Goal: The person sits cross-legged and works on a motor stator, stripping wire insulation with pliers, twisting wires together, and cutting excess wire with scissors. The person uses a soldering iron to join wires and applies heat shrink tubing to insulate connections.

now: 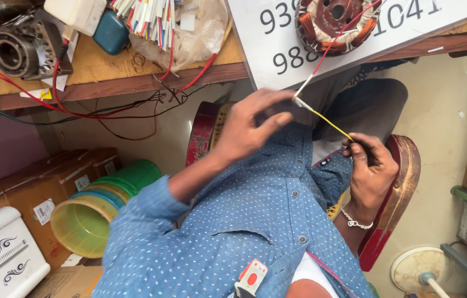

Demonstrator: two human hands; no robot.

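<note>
My left hand pinches a white sleeve where a red wire meets a yellow wire. The red wire runs up to a copper-wound motor stator resting on a white board on the wooden bench. My right hand, with a bracelet at the wrist, grips the lower end of the yellow wire, held taut above my lap.
The wooden bench holds a bearing housing, a bundle of coloured sleeves and loose red wires. Stacked green and yellow plastic tubs, cardboard boxes and a white appliance lie left. A fan base stands at lower right.
</note>
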